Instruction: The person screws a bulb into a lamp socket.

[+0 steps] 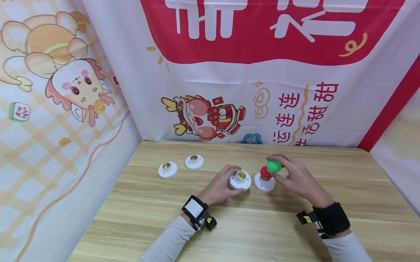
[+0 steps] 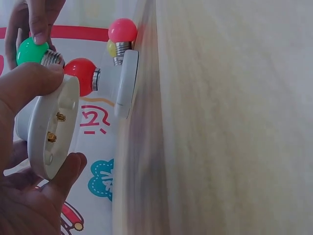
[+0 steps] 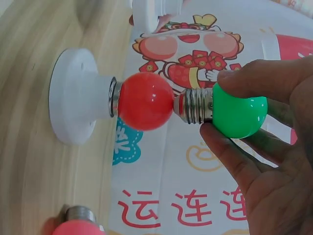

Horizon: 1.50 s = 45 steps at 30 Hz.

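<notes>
My left hand (image 1: 223,187) grips a round white lamp holder (image 1: 240,180) by its rim. The left wrist view shows this holder raised off the table, its underside with two brass screws (image 2: 52,137) turned to the camera. My right hand (image 1: 298,179) pinches a green bulb (image 3: 238,110) between thumb and fingers, its metal screw base toward the red bulb (image 3: 146,101). That red bulb sits upright in a second white lamp holder (image 3: 73,95) on the table. In the right wrist view the green bulb's tip appears to meet the red bulb's top; whether they touch I cannot tell.
Two more lamp holders, one (image 1: 167,170) and another (image 1: 194,161), stand bulbless at the table's back left. A pink bulb (image 2: 122,30) and a yellow bulb (image 2: 111,48) lie beyond the red one. Printed cloth (image 1: 212,77) hangs behind the wooden table (image 1: 248,240).
</notes>
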### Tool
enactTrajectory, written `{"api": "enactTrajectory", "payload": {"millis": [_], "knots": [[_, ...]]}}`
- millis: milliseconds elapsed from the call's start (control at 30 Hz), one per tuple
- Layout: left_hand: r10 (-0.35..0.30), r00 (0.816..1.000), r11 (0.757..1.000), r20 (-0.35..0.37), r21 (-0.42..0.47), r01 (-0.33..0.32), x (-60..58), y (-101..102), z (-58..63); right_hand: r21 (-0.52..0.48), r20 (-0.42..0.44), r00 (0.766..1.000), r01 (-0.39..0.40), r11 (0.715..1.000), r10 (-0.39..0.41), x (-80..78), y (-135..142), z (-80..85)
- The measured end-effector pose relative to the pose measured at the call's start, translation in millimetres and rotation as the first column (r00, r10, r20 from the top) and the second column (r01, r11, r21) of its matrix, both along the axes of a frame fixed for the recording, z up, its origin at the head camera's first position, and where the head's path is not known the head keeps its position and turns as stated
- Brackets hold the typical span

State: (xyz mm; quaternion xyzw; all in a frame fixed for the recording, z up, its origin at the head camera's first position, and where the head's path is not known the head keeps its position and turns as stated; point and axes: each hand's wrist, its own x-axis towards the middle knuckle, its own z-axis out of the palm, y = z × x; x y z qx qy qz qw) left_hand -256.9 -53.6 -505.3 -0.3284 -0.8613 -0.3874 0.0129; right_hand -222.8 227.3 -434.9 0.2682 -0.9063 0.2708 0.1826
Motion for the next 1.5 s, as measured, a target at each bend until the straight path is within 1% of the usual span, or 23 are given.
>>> {"api": "enactTrajectory", "payload": {"millis": [167,300,567,800,933,1067,1267,1500], "knots": [[-0.017,1.000,1.000,-0.009,0.003,0.017,0.4,6.0,-0.6,-0.010,0.012,1.000,-0.001,1.000,0.001,0.9,-4.4,0.1],[-0.030,0.999,1.000,-0.021,0.001,0.030,-0.4,9.5,-0.8,-0.010,-0.004,1.000,-0.008,1.000,0.008,0.6,-7.6,1.0],[-0.065,0.997,0.998,-0.046,0.013,0.066,-3.4,16.0,-0.9,-0.017,-0.063,0.995,-0.083,0.996,0.082,-2.4,-17.7,5.0],[-0.093,0.991,0.995,-0.100,0.026,0.096,-4.7,18.8,-3.3,-0.008,-0.089,0.986,-0.139,0.990,0.138,-2.0,-28.3,8.2],[-0.118,0.988,0.992,-0.101,0.035,0.122,-3.7,20.8,-2.5,0.000,-0.079,0.983,-0.166,0.986,0.165,-0.3,-34.2,10.2],[-0.130,0.986,0.990,-0.106,0.039,0.135,-2.6,22.5,-1.0,0.013,-0.063,0.983,-0.175,0.985,0.175,1.0,-39.0,10.9],[-0.125,0.983,0.991,-0.136,0.028,0.130,-2.8,24.4,0.7,0.031,-0.052,0.981,-0.185,0.982,0.186,0.9,-42.7,9.4],[-0.125,0.983,0.991,-0.131,0.035,0.131,-1.2,24.9,3.5,0.062,-0.009,0.985,-0.172,0.983,0.173,1.0,-44.9,5.6]]}}
